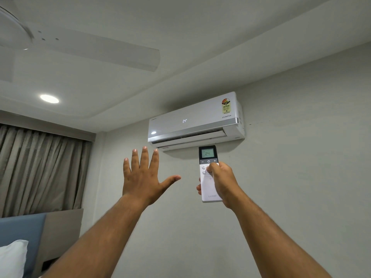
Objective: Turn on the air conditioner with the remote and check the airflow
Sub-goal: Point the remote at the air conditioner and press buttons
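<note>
A white wall-mounted air conditioner (192,122) hangs high on the wall, its front display reading 24 and its bottom louver swung open. My right hand (221,181) grips a white remote (208,185) with a dark top, held upright just below the unit. The thumb rests on the remote's buttons, and its screen shows 24. My left hand (143,177) is raised with the palm toward the unit and the fingers spread, holding nothing. It sits below and left of the louver, apart from it.
A white ceiling fan (96,51) is overhead at the upper left, with a lit round ceiling light (49,98) below it. Grey curtains (40,169) cover the left wall. A blue headboard (22,233) and a white pillow (12,257) are at the lower left.
</note>
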Action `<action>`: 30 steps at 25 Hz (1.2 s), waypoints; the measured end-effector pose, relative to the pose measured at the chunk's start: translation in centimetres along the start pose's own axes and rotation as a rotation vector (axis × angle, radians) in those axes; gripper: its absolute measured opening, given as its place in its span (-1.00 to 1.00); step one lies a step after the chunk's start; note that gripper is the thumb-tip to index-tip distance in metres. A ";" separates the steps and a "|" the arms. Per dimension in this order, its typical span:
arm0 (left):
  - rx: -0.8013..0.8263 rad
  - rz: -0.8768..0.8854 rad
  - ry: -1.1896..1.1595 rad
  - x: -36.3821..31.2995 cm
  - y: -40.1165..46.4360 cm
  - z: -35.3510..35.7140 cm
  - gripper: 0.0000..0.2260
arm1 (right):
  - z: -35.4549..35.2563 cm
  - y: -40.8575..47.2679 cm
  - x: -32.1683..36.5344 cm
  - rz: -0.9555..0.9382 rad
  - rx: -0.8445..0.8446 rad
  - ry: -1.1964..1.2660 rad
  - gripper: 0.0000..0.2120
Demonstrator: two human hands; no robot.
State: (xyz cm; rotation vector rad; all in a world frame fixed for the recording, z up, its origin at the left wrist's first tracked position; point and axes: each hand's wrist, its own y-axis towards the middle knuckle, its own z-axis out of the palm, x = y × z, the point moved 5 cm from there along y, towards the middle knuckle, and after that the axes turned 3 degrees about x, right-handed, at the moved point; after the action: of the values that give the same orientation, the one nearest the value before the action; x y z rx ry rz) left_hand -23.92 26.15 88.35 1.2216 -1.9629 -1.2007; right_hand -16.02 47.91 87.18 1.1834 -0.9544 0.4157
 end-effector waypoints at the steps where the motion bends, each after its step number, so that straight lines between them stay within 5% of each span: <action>1: -0.001 0.000 0.000 0.0 0.0 0.0 0.04 | 0.0 0.0 0.0 0.000 -0.001 -0.003 -0.88; 30: 0.017 0.021 0.045 0.4 -0.4 0.6 0.02 | -0.2 -0.1 -0.7 0.013 -0.003 0.007 -0.85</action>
State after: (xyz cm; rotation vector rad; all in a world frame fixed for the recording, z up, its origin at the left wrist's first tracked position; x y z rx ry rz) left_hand -24.43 25.95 87.74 1.2228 -1.9527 -1.1385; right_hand -16.26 48.18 86.53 1.1734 -0.9568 0.4284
